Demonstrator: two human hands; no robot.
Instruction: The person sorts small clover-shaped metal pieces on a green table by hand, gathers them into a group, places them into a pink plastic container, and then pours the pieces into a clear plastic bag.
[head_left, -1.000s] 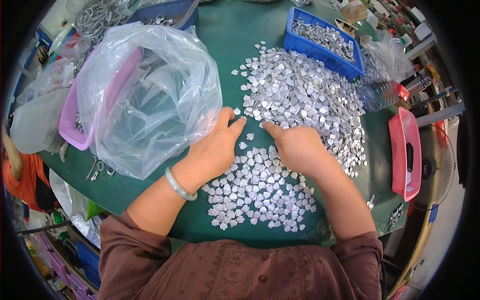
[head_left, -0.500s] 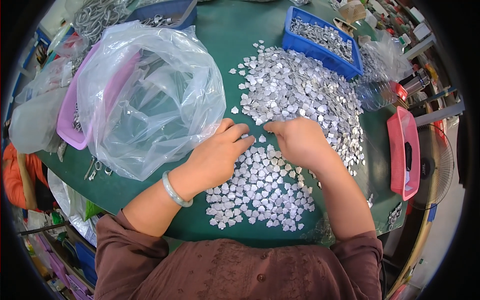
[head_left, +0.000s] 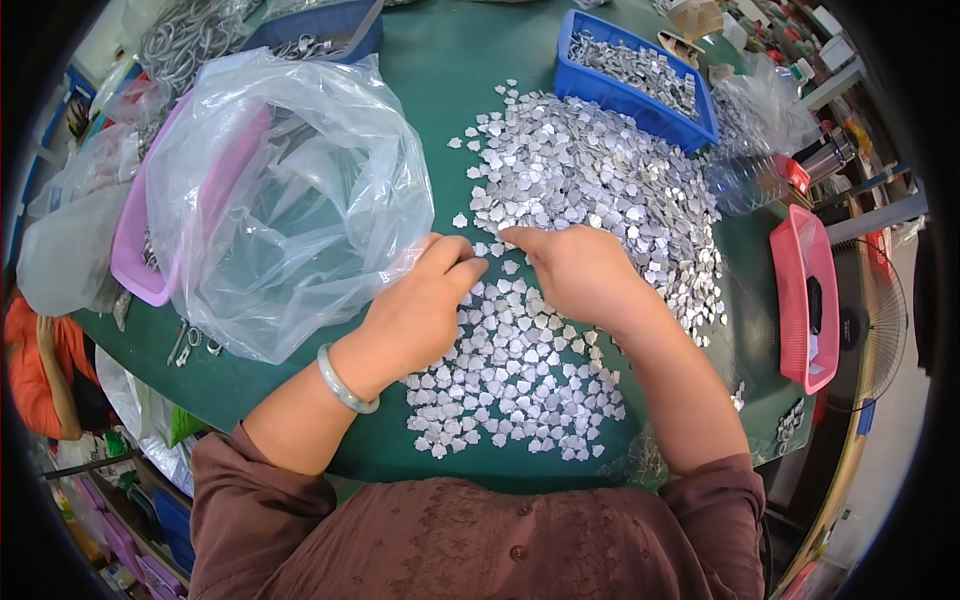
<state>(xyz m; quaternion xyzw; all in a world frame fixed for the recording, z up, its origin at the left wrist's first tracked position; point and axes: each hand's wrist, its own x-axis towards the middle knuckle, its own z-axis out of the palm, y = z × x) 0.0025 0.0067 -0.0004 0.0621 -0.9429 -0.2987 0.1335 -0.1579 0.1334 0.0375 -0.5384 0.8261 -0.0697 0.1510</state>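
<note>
My left hand [head_left: 415, 310], with a pale bangle [head_left: 345, 380] at the wrist, is beside the rim of a clear plastic bag [head_left: 300, 240]. Its fingers are bent and drawn together over the green table; whatever they hold is hidden. My right hand [head_left: 585, 275] reaches its index finger to small flat silver metal pieces at the near-left edge of a large heap [head_left: 590, 170]. The other right fingers curl under, out of sight. Between and below my hands lies a spread layer of the same scallop-edged pieces [head_left: 515, 375].
A blue bin [head_left: 637, 115] of metal parts stands behind the heap. On the left, a purple basket [head_left: 143, 240] is partly under the bag. A pink basket [head_left: 805, 300] and a fan [head_left: 868, 325] are at the right. Another person's orange sleeve [head_left: 30, 370] shows far left.
Both hands have shifted slightly left relative to the view, which has itself moved a little. My right index finger is straighter. The piece seen at my left fingertips no longer shows.
</note>
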